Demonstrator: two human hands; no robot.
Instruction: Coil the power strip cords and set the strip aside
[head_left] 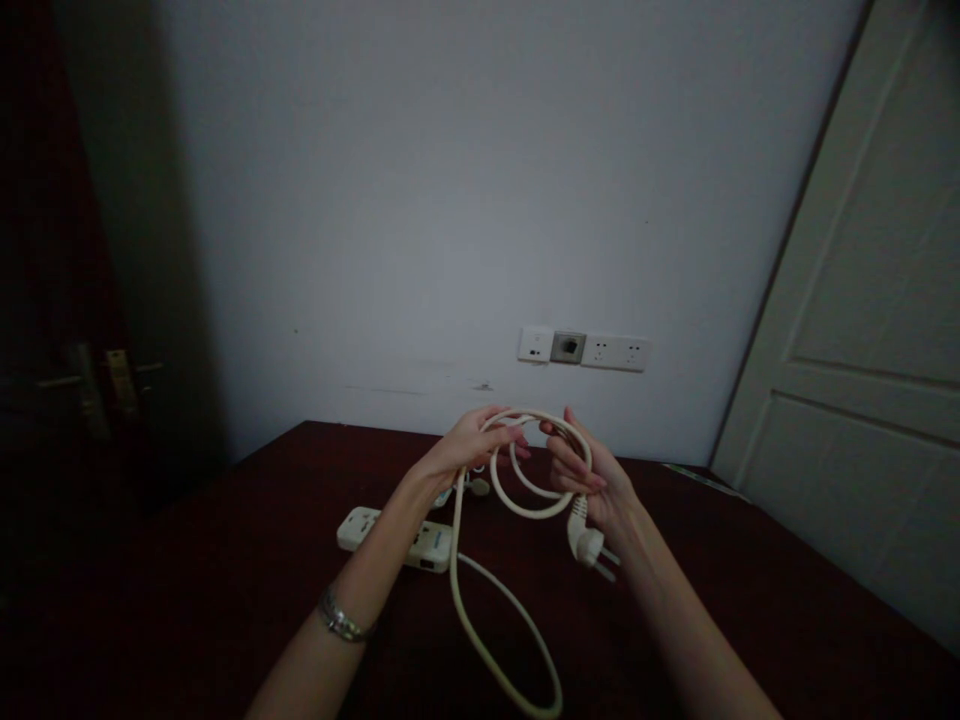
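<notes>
A: Cord (pixel 525 470) looped above the table (pixel 225 560), your left hand (pixel 469 445) and right hand (pixel 592 480) both pinching it.

B: Yes, so the coil keeps shape; plug (pixel 589 540) dangles free below.

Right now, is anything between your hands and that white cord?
No. Both the left hand and the right hand already grip the white cord, looped between them above the table. Its plug dangles below the right hand.
</notes>
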